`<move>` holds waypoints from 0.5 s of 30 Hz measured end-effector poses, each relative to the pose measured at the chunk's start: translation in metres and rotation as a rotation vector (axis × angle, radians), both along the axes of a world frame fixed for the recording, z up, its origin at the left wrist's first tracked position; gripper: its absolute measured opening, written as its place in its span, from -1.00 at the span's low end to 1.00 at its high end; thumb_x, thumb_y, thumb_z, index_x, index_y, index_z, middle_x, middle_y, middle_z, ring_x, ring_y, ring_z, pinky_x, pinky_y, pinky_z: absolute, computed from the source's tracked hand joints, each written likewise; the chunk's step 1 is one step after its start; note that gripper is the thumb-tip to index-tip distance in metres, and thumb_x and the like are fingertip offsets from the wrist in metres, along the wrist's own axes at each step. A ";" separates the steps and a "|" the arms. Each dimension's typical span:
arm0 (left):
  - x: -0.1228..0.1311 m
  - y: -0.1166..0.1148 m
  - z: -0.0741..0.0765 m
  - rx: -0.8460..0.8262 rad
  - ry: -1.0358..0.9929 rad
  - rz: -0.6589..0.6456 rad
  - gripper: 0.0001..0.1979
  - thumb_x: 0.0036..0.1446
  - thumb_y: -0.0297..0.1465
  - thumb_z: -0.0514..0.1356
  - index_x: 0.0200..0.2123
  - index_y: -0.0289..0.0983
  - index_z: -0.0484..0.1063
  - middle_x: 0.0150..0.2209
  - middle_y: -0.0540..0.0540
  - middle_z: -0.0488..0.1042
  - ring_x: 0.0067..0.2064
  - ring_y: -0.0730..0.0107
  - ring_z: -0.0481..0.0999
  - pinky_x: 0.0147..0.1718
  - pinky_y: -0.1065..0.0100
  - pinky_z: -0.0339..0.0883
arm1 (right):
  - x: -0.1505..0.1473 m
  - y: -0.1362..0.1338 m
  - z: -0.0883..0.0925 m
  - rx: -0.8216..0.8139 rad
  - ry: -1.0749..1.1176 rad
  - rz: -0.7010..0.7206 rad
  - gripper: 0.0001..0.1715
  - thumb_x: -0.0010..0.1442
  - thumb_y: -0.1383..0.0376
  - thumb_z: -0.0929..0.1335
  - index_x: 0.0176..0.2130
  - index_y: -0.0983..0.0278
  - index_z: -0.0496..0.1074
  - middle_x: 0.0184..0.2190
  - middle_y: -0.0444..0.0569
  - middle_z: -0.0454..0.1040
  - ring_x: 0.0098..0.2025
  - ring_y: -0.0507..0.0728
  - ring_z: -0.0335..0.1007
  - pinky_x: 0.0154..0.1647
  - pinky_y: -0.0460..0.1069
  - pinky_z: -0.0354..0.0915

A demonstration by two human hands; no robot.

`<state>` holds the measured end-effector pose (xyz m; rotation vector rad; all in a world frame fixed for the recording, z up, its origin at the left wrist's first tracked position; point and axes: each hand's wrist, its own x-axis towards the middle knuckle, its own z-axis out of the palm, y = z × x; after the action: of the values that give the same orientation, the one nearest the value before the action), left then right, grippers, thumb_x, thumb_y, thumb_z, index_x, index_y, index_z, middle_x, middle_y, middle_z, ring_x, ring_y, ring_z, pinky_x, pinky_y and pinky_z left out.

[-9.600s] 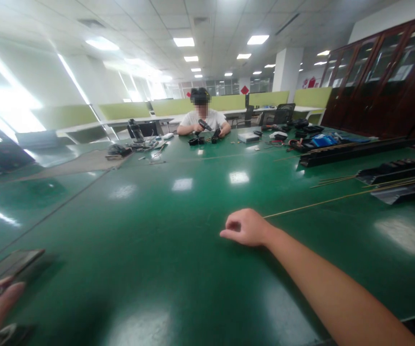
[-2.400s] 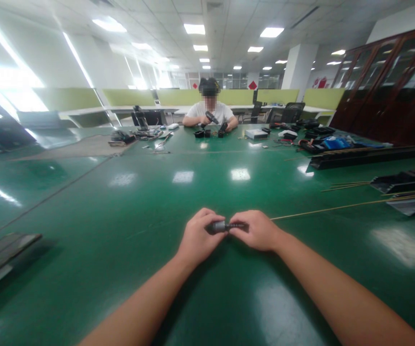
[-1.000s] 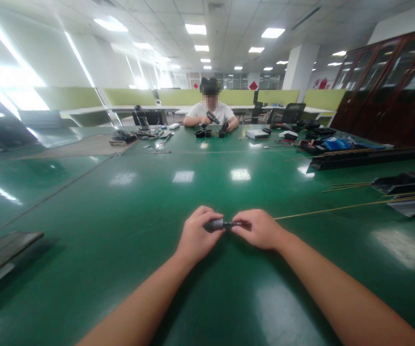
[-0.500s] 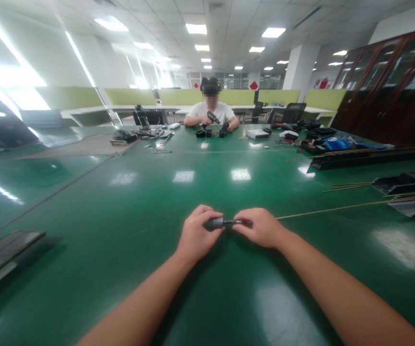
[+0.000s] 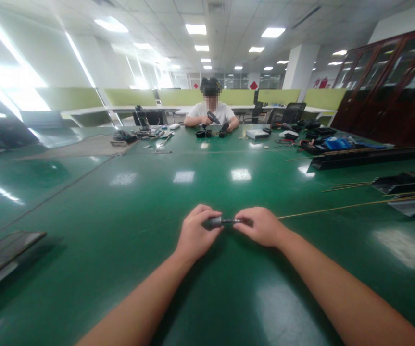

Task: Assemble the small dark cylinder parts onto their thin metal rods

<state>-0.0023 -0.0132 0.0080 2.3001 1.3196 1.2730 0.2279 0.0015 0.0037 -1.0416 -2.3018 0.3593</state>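
Left hand (image 5: 195,234) gripping grey cylinder (image 5: 216,222), green table (image 5: 131,250)

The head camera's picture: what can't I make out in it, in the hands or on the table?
All in the head view:
Grey cylinder: left end hidden by the left hand.
Dark shaft: right end lost in the shadowed curl of the right hand.
Thin yellow rod: left end out of sight behind the right hand; whether they touch, I can't tell.
Flat panel: cut off by the left edge.
Small black parts opposite: too small to identify.
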 end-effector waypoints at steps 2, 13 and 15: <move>0.000 0.000 0.000 0.002 -0.002 0.002 -0.78 -0.02 -0.46 0.35 -0.23 -0.20 0.57 -0.24 -0.08 0.49 -0.21 0.33 0.50 -0.19 0.31 0.44 | 0.000 0.000 0.000 0.003 0.003 -0.002 -0.84 0.24 0.21 0.40 -0.21 0.22 0.55 -0.36 -0.07 0.58 -0.35 0.07 0.44 -0.26 -0.05 0.26; -0.001 0.001 0.001 -0.016 -0.029 0.018 -0.77 -0.02 -0.48 0.35 -0.23 -0.19 0.57 -0.23 -0.06 0.49 -0.20 0.34 0.50 -0.17 0.33 0.41 | 0.002 0.000 0.002 -0.015 0.018 -0.015 -0.84 0.24 0.22 0.40 -0.22 0.23 0.56 -0.36 -0.08 0.58 -0.35 0.07 0.44 -0.26 -0.05 0.27; -0.001 0.001 0.001 -0.026 -0.033 0.018 -0.76 -0.03 -0.49 0.36 -0.23 -0.19 0.57 -0.23 -0.05 0.49 -0.19 0.35 0.49 -0.16 0.33 0.40 | 0.002 0.000 0.002 -0.016 0.017 -0.015 -0.84 0.24 0.22 0.40 -0.22 0.22 0.56 -0.36 -0.07 0.58 -0.35 0.07 0.44 -0.26 -0.05 0.27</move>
<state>-0.0032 -0.0126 0.0090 2.2449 1.3412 1.2862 0.2300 0.0015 0.0059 -1.0588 -2.2783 0.3801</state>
